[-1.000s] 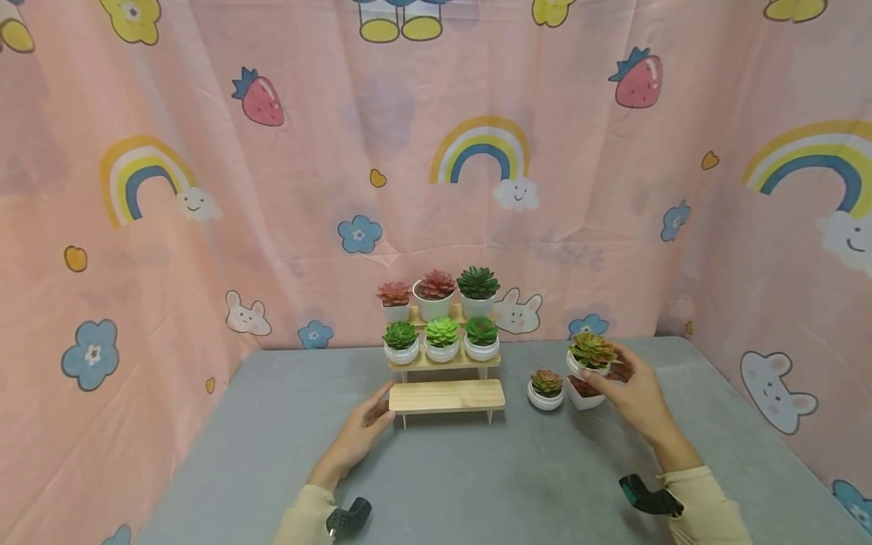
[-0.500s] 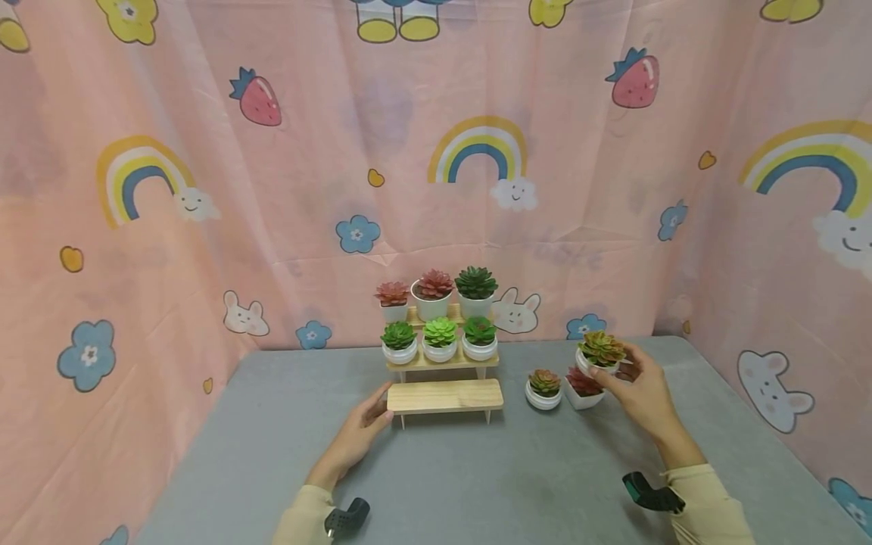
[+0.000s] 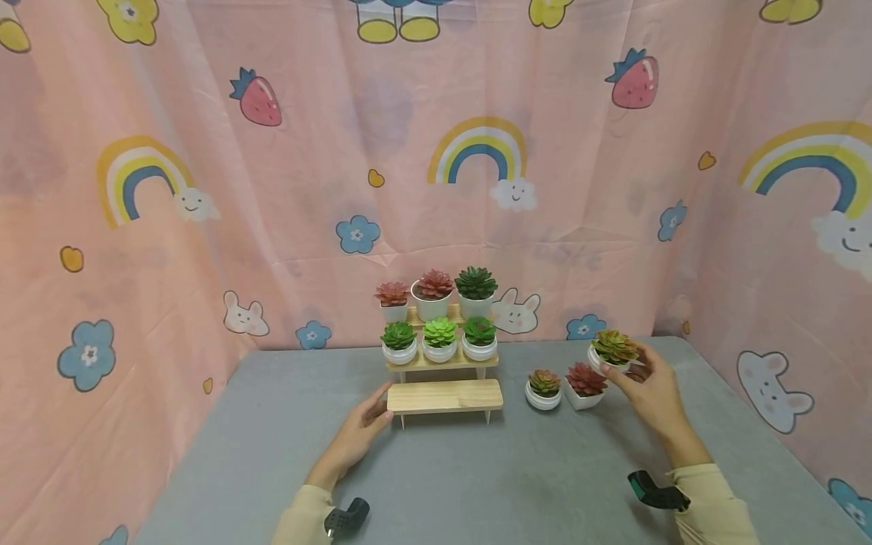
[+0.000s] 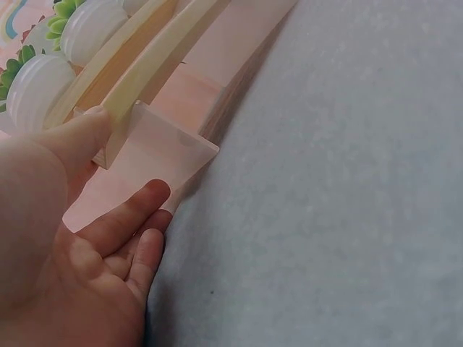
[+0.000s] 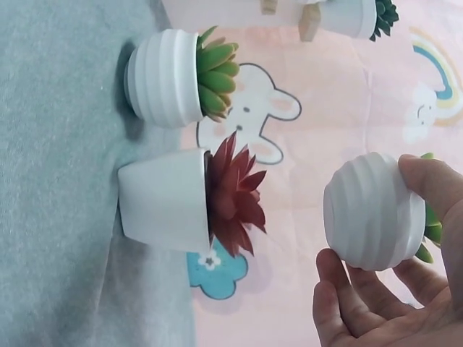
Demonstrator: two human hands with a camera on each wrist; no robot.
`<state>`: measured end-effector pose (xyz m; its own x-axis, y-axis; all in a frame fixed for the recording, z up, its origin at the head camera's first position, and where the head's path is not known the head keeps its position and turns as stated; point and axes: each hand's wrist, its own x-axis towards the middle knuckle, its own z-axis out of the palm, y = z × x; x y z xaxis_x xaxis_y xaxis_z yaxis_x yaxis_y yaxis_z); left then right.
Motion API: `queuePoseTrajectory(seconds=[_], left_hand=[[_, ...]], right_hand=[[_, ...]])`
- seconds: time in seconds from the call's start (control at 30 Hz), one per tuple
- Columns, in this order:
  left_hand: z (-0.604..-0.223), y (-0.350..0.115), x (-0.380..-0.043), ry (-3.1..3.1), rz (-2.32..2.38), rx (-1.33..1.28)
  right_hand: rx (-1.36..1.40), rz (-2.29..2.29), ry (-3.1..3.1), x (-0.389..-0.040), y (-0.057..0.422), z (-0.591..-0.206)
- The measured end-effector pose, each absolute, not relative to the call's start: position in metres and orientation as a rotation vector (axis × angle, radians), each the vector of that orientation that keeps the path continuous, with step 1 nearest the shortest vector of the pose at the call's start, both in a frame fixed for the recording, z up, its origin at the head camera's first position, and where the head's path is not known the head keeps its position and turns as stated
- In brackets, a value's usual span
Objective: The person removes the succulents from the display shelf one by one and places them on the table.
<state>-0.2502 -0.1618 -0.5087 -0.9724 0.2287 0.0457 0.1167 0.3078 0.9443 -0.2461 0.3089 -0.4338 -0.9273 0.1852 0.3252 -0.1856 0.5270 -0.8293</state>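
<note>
Two hands: the left hand (image 3: 350, 439) at a wooden stand (image 3: 445, 397), the right hand (image 3: 650, 393) out at the right side of the table (image 3: 545, 473).
Right grip: thumb on one side and fingers curled round the other, spread as wide as the pot, holding the yellow-green succulent (image 3: 615, 347) by its white ribbed pot.
Held plant: clear of the table, close to upright, up and to the right of the red succulent (image 3: 586, 378).
Left grip: thumb and forefinger pinch the left end of the lowest board; the other fingers reach loosely beside its translucent leg (image 4: 148, 159).
On the table: the red one in a tapered white pot — just beside it, to the left, an orange-green succulent (image 3: 544, 383) in a round ribbed pot.
Middle board: three green succulents (image 3: 440, 333), side by side.
Top board: two reddish succulents (image 3: 434, 284), then a dark green succulent (image 3: 476, 283) on the right.
Backdrop: pink cloth (image 3: 306, 189) printed with rainbows and strawberries.
</note>
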Motion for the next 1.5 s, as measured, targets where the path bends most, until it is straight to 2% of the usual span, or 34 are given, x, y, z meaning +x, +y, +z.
queuePoseTrajectory(seconds=[1.2, 1.5], left_hand=[[-0.505, -0.160, -0.248, 2.441, 1.783, 0.302], [-0.505, -0.160, -0.249, 2.452, 1.784, 0.302]], right_hand=[[-0.226, 1.451, -2.449, -0.251, 0.336, -0.449], [-0.255, 1.346, -2.490, -0.254, 0.343, -0.459]])
